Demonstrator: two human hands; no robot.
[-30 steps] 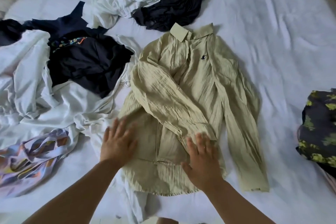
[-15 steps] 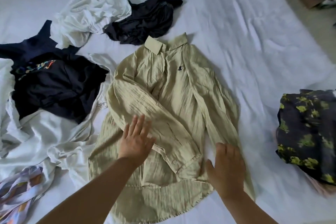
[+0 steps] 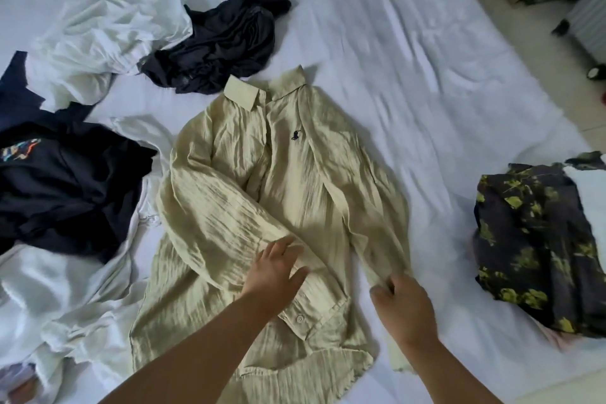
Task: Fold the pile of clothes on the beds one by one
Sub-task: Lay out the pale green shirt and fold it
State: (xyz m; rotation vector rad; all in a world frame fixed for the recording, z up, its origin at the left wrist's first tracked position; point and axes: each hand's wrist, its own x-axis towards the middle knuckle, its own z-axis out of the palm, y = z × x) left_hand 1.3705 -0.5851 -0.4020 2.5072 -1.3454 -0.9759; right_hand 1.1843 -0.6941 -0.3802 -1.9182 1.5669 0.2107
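White garments [image 3: 59,292]: heaped at the lower left of the frame, partly overlain by the dark piece above them; a patterned scrap is glimpsed at the bottom left corner.
Navy garment [image 3: 69,184]: crumpled at the left edge, mid-height; a multicoloured print is seen near its upper left.
White top [image 3: 105,39]: bunched at the upper left, touching the black piece beside it.
Black garment [image 3: 223,43]: crumpled at upper centre, just above the shirt's collar.
Beige shirt [image 3: 295,193]: spread front-up at the centre of the frame on the bed [image 3: 426,52], collar toward the top, a small dark embroidered logo on the chest. The sleeve on the left of the frame is laid diagonally across the body toward the lower centre, its buttoned cuff beside the left forearm. The sleeve on the right of the frame is run straight down the shirt's right edge.
Left hand [image 3: 275,269]: laid on the folded sleeve at lower centre; fingers [image 3: 282,244] straight and spread, nothing grasped.
Right hand [image 3: 405,302]: placed at the lower right of the shirt; the fabric of the straight sleeve is pinched between curled fingers and thumb.
Dark floral garment [image 3: 531,239]: folded, stacked at the right edge over pale pieces.
Floor items: a box and bags are noted at the upper right corner, off the bed.
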